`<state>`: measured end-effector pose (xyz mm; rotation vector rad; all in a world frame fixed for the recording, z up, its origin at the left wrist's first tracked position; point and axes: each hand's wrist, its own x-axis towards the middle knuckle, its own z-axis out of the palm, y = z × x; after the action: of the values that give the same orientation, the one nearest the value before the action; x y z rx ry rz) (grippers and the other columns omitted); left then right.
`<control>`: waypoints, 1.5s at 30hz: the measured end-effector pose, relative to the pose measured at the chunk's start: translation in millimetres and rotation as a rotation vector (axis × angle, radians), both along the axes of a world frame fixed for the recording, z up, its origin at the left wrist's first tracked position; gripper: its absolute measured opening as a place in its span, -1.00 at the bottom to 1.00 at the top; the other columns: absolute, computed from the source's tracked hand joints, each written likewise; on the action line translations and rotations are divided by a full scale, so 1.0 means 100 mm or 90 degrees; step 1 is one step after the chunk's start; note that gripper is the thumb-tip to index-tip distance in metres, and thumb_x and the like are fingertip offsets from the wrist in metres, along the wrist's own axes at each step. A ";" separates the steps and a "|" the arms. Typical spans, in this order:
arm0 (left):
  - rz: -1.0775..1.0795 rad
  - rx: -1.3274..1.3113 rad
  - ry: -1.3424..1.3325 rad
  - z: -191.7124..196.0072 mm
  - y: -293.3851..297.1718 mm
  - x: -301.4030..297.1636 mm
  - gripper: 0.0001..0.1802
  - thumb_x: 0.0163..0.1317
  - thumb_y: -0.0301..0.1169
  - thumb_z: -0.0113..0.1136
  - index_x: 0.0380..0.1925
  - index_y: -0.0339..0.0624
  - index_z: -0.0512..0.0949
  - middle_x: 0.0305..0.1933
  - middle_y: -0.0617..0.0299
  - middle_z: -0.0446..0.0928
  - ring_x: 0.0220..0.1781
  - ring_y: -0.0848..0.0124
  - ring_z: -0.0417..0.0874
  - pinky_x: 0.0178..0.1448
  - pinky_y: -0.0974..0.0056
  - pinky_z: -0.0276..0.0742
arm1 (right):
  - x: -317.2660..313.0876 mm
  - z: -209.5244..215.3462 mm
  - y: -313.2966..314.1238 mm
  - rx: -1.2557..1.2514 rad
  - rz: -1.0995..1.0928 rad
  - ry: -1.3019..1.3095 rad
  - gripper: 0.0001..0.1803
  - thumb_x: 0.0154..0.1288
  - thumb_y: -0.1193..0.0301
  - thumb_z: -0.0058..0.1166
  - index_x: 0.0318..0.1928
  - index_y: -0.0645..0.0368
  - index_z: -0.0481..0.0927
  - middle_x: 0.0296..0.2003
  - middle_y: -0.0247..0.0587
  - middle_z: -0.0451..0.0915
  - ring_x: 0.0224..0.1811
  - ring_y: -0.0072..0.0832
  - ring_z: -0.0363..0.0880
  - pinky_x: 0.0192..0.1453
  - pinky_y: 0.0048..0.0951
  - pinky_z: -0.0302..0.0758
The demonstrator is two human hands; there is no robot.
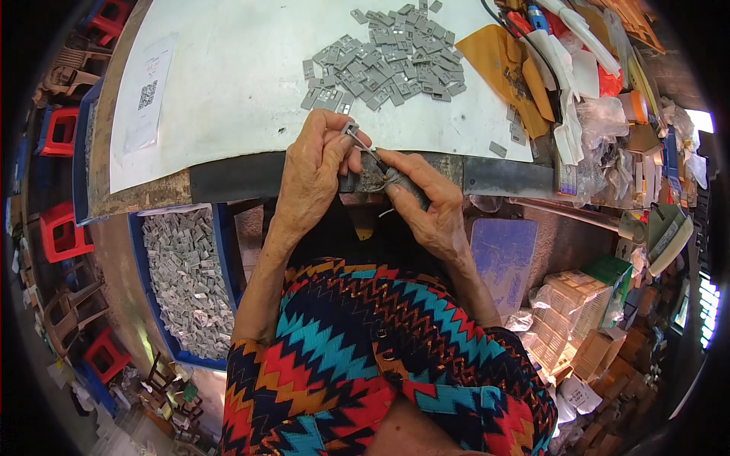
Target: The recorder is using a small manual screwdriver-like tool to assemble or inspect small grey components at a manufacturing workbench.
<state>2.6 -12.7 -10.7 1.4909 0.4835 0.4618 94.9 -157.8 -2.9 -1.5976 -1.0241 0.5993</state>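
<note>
Above the table's front edge, my left hand pinches a small grey rectangular plastic piece between thumb and fingers. My right hand is closed round the dark grey handle of a slim hand tool. The tool's thin metal shaft points up and left, and its tip meets the piece or lies right at it; the exact contact is too small to tell. Farther back on the white tabletop lies a loose pile of similar grey pieces.
A blue bin full of grey pieces stands below the table at left. Brown paper, plastic bags and clutter crowd the table's right side. A few grey pieces lie near it. Red stools stand far left.
</note>
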 end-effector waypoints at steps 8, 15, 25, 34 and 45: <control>0.015 0.050 0.017 0.01 -0.01 0.00 -0.90 0.30 -0.52 -0.16 -0.24 -0.30 0.33 -0.37 0.23 0.55 -0.52 0.61 0.42 -0.45 0.49 0.36 | 0.00 -0.03 0.00 0.017 -0.005 0.013 -0.60 0.07 0.63 -0.03 0.00 0.35 0.44 -0.22 -0.03 0.52 -0.19 -0.34 0.51 -0.09 -0.46 0.41; 0.030 0.158 0.033 0.00 -0.04 0.01 -0.92 0.28 -0.55 -0.12 -0.24 -0.30 0.31 -0.44 0.15 0.51 -0.55 0.52 0.45 -0.47 0.40 0.39 | -0.02 0.00 -0.01 0.007 -0.012 0.040 -0.62 0.07 0.65 -0.04 -0.02 0.34 0.44 -0.28 -0.03 0.51 -0.26 -0.33 0.51 -0.14 -0.45 0.41; 0.041 0.441 0.062 0.02 -0.09 0.03 -0.87 0.17 -0.63 -0.04 -0.26 -0.30 0.33 -0.47 -0.13 0.44 -0.40 -0.07 0.53 -0.37 0.11 0.41 | -0.15 -0.07 -0.03 0.004 -0.080 -0.363 -0.54 0.01 0.66 0.02 0.02 0.31 0.40 -0.37 -0.07 0.41 -0.43 -0.25 0.48 -0.44 -0.37 0.46; 0.032 0.500 0.035 -0.04 -0.13 0.00 -0.78 0.11 -0.69 -0.01 -0.21 -0.31 0.35 -0.46 -0.09 0.46 -0.40 0.05 0.57 -0.36 0.21 0.43 | -0.21 -0.09 -0.06 0.050 -0.092 -0.323 -0.54 -0.01 0.68 0.04 0.00 0.36 0.41 -0.45 -0.08 0.38 -0.54 -0.28 0.45 -0.50 -0.38 0.43; 0.013 0.489 0.057 -0.06 -0.09 0.02 -0.77 0.14 -0.66 -0.05 -0.17 -0.27 0.35 -0.51 -0.03 0.49 -0.41 0.13 0.60 -0.35 0.26 0.45 | -0.21 0.07 -0.08 -0.002 -0.102 0.134 -0.65 0.08 0.67 -0.02 -0.05 0.41 0.43 -0.41 0.01 0.45 -0.45 -0.24 0.51 -0.36 -0.43 0.43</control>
<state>4.4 -21.6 -16.2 2.2524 0.4074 0.6396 74.1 -165.5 3.9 -1.5650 -0.7323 0.6448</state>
